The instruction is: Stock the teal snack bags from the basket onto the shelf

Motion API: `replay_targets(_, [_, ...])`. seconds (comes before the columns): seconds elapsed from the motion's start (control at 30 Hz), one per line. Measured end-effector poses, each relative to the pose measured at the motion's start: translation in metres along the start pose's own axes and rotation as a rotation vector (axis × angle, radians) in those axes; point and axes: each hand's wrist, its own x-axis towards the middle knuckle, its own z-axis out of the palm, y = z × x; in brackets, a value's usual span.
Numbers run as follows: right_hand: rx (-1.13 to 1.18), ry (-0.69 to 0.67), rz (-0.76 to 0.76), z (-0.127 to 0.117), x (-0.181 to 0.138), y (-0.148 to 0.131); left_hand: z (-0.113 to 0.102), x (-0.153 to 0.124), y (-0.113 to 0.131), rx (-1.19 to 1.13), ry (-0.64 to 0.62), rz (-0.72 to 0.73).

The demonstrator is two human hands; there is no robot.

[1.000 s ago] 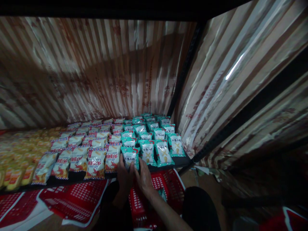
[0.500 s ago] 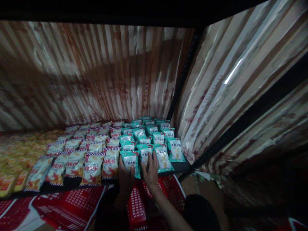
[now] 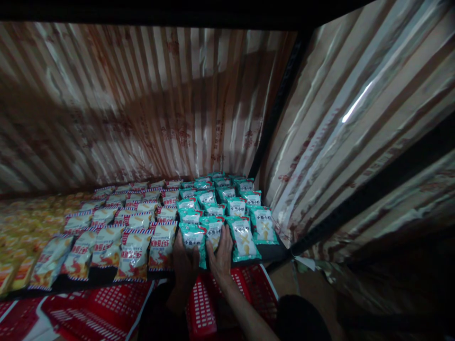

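Rows of teal snack packets [image 3: 245,237] lie flat on a dark shelf [image 3: 273,253], at its right end. My left hand [image 3: 185,265] rests with fingers on the front teal packet [image 3: 192,237] at the shelf's edge. My right hand [image 3: 221,253] lies flat with spread fingers over the neighbouring front teal packet [image 3: 213,229]. Both hands press on packets rather than lift them.
Left of the teal packets lie rows of red-and-white snack packets [image 3: 133,251], then yellow ones [image 3: 21,227] further left. Red plastic baskets [image 3: 106,308] sit below the shelf front. Striped plastic sheeting [image 3: 159,104] backs the shelf; a black post [image 3: 275,104] stands at the right corner.
My right hand moved from the first front teal packet, where both hands were, up onto the neighbouring one and flattened there. My left hand stayed on the first packet. The view shifted slightly.
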Motion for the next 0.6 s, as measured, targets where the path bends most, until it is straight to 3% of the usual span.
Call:
replay_targets(0.4, [-0.013, -0.019, 0.047, 0.0028, 0.0, 0.0039, 0.0018, 0.0029, 0.0017, 0.057, -0.029, 0.061])
replay_targets(0.6, [-0.016, 0.012, 0.037, 0.004, -0.0005, 0.0051, -0.0029, 0.0056, 0.0048, 0.114, 0.01, 0.163])
